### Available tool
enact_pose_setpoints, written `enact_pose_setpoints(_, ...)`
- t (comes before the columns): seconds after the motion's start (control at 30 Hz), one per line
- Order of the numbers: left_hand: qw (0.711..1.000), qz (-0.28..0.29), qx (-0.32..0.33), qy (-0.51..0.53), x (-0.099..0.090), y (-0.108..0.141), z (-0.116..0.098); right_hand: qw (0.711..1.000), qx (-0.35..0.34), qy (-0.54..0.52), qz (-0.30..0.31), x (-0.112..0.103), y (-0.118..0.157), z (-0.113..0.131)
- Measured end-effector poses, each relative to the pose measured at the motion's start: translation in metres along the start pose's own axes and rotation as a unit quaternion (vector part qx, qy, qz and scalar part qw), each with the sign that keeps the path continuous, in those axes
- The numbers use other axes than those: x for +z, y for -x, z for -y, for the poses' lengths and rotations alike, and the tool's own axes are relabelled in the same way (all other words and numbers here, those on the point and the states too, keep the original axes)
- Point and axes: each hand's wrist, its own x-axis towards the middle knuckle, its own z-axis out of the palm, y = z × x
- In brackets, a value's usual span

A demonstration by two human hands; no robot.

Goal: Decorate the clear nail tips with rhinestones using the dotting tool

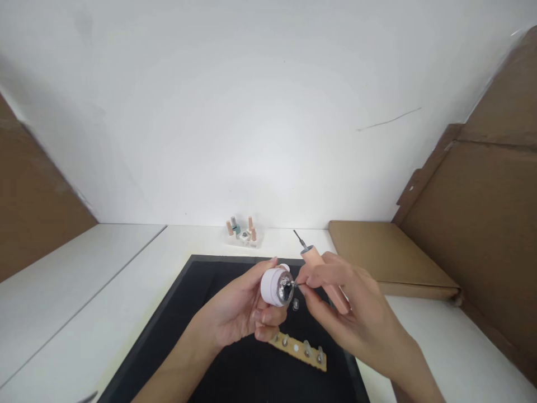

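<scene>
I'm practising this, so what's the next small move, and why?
Probably draw the thin piece slowly away from the jar: the right hand pinches it at the silvery mouth, holding the peach brush too, while the left hand grips the tilted jar.

Observed left forearm (184, 358) bare, angled toward the far right corner of the worktop (79, 302); found left hand (235, 316) raised, thumb uppermost, fingers curled in a grip. Observed right forearm (413, 361) bare, angled toward the far left corner; found right hand (350, 305) raised, thumb and forefinger pinched.
</scene>
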Motion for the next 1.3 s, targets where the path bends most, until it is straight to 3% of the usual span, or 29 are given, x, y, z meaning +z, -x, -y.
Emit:
enact_pose_setpoints(0.2,0.994,0.037,0.092,-0.041,0.0,0.003,0.002,0.999,0.032,-0.002,-0.044,0.007,0.003,0.002)
enact_pose_setpoints(0.3,0.991,0.003,0.108,-0.079,0.003,0.004,0.003,0.999,0.023,0.004,-0.044,0.01,0.004,0.001)
enact_pose_setpoints(0.53,0.995,-0.07,0.052,-0.058,0.005,0.001,0.007,0.997,0.005,0.041,-0.065,0.02,0.004,-0.004)
enact_pose_setpoints(0.9,0.994,-0.082,-0.019,-0.067,0.006,-0.003,0.004,0.996,0.023,0.0,-0.089,0.024,0.006,-0.007)
enact_pose_setpoints(1.07,0.99,-0.096,-0.025,-0.099,0.006,-0.001,0.003,0.997,0.036,0.039,-0.06,0.022,0.008,-0.007)
enact_pose_setpoints(1.3,0.99,-0.061,-0.019,-0.124,0.003,-0.001,-0.002,0.998,0.051,0.03,-0.03,0.02,0.006,-0.003)
